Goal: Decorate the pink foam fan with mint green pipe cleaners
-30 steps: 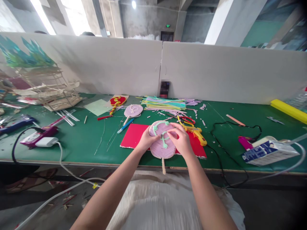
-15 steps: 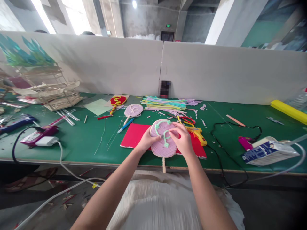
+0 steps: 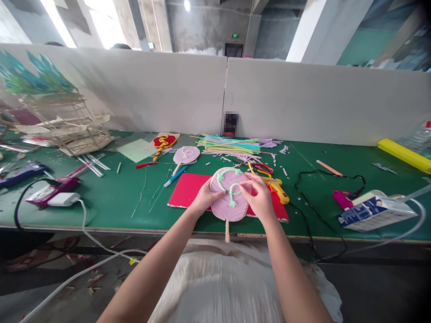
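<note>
Close in front of me is a round lilac fan (image 3: 226,211) with a cream wrapped handle pointing down toward my lap. My left hand (image 3: 204,197) grips its left edge, the thumb on the front face. On that face, mint-green pipe cleaner (image 3: 231,196) curls into shapes with small knobs at their ends. Fingers of my right hand (image 3: 260,195) are pinched at the right end of the lower curl; the fingertips partly cover that end. Beneath the fan, a red board (image 3: 186,190) lies on the green table.
Behind stand a pile of coloured pipe cleaners (image 3: 229,145), a second lilac fan (image 3: 187,154) and a red-and-yellow fan (image 3: 164,141). Red-handled scissors (image 3: 263,168) and a yellow glue gun (image 3: 278,190) lie to the right, a carton (image 3: 375,213) farther out. A power strip (image 3: 55,190) is left.
The fan's handle has swung slightly left. My right fingertips have shifted a little along the green curl, while my left hand keeps its grip.
</note>
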`<state>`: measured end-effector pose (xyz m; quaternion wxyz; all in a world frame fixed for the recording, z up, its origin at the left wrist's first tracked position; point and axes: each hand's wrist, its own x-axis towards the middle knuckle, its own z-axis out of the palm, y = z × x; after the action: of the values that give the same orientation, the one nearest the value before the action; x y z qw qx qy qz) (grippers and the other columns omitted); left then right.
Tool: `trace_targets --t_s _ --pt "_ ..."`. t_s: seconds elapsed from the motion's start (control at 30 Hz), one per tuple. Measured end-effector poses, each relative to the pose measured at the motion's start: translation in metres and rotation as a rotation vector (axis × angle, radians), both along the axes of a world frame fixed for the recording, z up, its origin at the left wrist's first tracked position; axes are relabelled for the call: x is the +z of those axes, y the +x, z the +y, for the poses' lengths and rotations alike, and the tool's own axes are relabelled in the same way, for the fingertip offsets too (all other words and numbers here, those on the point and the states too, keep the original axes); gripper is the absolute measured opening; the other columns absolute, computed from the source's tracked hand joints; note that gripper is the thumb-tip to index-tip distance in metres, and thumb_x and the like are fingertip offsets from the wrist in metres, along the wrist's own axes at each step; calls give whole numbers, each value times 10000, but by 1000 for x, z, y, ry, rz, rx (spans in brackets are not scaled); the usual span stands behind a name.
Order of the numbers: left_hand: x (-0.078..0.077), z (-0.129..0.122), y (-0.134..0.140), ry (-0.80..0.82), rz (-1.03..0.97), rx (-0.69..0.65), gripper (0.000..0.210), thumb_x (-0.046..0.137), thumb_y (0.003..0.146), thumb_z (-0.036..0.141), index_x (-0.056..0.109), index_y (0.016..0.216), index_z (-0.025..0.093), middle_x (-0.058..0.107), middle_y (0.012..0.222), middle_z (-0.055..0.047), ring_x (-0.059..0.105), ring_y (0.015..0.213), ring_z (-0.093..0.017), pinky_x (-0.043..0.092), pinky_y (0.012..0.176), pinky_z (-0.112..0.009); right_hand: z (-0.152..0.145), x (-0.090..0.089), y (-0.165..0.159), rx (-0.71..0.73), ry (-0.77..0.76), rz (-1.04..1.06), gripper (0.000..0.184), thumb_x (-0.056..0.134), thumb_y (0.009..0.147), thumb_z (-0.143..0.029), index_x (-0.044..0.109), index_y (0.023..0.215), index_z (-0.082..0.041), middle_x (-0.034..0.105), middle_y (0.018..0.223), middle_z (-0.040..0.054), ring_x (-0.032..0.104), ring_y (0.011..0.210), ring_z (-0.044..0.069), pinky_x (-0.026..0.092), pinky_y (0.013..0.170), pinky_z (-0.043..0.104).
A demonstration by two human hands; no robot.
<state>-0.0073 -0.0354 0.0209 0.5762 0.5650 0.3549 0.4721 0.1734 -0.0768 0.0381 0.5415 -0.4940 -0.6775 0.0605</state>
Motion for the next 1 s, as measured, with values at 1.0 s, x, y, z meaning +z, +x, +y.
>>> trace_targets --t_s 1.0 --pt "1 -3 -1 -130 -23 -50 631 771 603 361 557 1156 143 633 1150 -116 594 1034 -277 490 875 -384 -7 5 1 14 -17 -38 87 580 808 -261 660 798 -227 611 1052 73 584 1015 218 471 902 379"
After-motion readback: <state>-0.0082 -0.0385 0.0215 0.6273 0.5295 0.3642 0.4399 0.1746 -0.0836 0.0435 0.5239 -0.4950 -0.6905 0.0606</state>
